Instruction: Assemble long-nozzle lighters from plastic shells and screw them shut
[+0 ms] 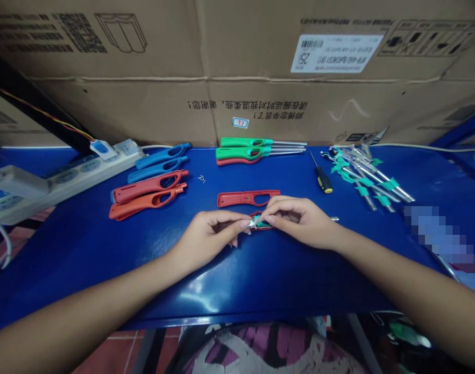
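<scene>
Near the middle of the table, my left hand [212,234] pinches a small silvery-white part [253,224] of a lighter's inner assembly between thumb and forefinger. Facing it, my right hand [300,221] has its thumb and forefinger closed close to the same part, beside a green trigger [266,220]. Beneath the fingers lies a red lighter shell half, mostly covered. A metal tube's tip [334,219] shows past the right hand. Just behind the hands rests another red shell half [237,199], its inner side up.
Blue and red handle shells [147,188] lie at left, beside a white power strip [89,171]. Tiny screws [201,179] lie near them. Green-handled lighters [241,153] lie at the back, a screwdriver [322,179] and several tube assemblies [378,184] at right. A cardboard box [152,114] stands behind.
</scene>
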The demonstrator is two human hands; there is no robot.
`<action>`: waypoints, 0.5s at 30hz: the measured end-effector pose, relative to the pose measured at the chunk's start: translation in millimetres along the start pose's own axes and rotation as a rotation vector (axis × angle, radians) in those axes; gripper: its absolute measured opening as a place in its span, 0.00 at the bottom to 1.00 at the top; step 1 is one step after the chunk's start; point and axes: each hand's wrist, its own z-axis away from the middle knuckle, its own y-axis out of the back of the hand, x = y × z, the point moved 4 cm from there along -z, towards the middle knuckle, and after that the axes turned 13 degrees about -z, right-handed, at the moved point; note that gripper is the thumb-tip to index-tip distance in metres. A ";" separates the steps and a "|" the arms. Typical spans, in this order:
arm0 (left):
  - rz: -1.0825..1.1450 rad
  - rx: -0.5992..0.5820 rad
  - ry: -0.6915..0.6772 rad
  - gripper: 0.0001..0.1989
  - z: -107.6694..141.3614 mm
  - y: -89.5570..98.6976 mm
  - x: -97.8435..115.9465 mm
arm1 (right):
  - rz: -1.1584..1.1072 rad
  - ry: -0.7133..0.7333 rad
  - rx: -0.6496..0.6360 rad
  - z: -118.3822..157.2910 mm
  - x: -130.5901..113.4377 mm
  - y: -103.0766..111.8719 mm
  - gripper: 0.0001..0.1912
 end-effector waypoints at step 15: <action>-0.037 0.023 -0.038 0.09 0.2 -1.4 0.5 | 0.020 -0.007 0.010 -0.4 0.7 -1.7 0.12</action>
